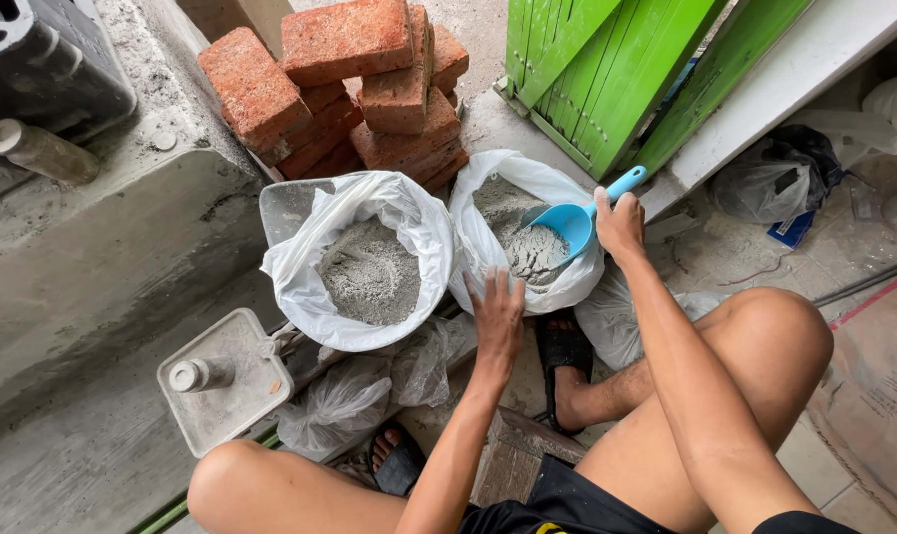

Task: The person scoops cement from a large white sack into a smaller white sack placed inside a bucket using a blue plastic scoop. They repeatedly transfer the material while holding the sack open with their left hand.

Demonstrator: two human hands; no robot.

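Scoop in right hand, blade down in right-side bag

Right hand (pixel 619 223) clamped on handle of blue scoop (pixel 567 225). Scoop's long axis runs diagonal: handle tip up and away to the hand's right, blade down-left of the hand, resting in grey powder inside the nearer white bag (pixel 528 237). Blade looks partly loaded w/ powder. Left hand (pixel 496 316) fingers apart, flat, palm down, touching that bag's near rim, just below the blade; holds nothing. 2nd white bag (pixel 364 259) w/ grey powder sits left of left hand, close beside bag 1, in a grey tray. Left hand is nearer bag 2; right hand is nearer the scoop. Red bricks (pixel 350 79) stacked beyond both bags, well apart from hands.
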